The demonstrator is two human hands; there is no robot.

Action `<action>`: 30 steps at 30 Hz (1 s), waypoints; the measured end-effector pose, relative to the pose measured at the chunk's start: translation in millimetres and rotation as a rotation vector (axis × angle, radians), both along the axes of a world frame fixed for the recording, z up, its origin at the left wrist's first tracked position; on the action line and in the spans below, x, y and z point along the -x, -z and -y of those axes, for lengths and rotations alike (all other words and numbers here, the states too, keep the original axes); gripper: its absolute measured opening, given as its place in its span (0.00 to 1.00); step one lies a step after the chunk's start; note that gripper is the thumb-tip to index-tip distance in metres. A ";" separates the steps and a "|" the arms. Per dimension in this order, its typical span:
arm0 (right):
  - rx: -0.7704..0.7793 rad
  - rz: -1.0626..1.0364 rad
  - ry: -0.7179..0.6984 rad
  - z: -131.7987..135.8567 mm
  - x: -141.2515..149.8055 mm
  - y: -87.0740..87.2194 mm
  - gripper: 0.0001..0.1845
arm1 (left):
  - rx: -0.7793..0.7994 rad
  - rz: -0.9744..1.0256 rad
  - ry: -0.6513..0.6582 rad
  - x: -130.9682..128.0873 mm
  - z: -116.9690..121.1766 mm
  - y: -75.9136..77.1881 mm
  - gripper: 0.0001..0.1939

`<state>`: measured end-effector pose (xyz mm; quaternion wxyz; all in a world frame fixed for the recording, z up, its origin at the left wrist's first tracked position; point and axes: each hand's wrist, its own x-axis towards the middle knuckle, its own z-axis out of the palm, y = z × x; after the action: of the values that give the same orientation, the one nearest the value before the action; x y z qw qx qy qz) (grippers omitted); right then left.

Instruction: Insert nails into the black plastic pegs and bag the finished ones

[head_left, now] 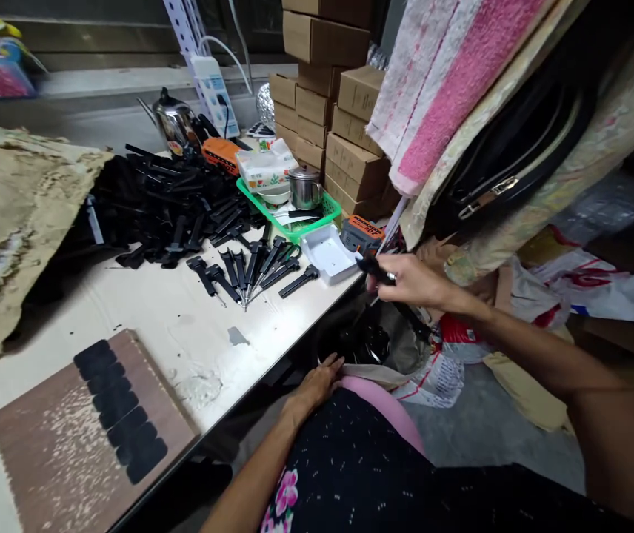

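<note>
My right hand [414, 281] is closed round a black tool-like part with a metal tip [375, 268], held just off the table's right edge, above an open bag holding dark pieces [366, 344]. My left hand [320, 381] rests below the table edge on my lap, fingers stretched out flat and holding nothing. On the table lie a row of black handled parts [244, 270] and, behind them, a large heap of the same black pieces [167, 200].
A wooden board with black pads [95, 437] lies at the near left. A white tray [329, 255], a green basket with a steel cup [295, 203], a kettle [175, 126], stacked cardboard boxes [339, 111] and hanging towels [450, 89] crowd the far side.
</note>
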<state>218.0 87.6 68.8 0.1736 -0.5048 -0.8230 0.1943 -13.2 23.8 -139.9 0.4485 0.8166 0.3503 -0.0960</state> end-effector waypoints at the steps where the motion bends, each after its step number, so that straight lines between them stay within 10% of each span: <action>1: 0.025 0.032 0.013 8.8 -5.0 18.4 0.07 | 0.018 -0.002 -0.002 -0.1 0.6 0.0 0.27; 6: 0.083 0.144 0.030 42.3 -22.7 98.9 0.08 | 0.025 -0.009 -0.025 1.9 7.7 -4.8 0.16; 9: 0.072 0.184 0.021 44.6 -19.2 113.3 0.18 | 0.019 -0.022 -0.056 2.7 10.7 -4.7 0.15; 22: -0.232 0.406 -0.276 -76.6 127.0 84.5 0.11 | 0.012 -0.068 -0.126 7.7 15.1 -2.8 0.16; 30: 0.150 -0.831 -0.020 -59.8 105.4 50.8 0.13 | 0.001 -0.060 -0.129 12.6 14.4 -3.8 0.15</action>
<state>112.6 147.4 18.0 0.4515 -0.3867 -0.6716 0.4422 -25.8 9.4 -136.1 0.4437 0.7888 0.4154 -0.0914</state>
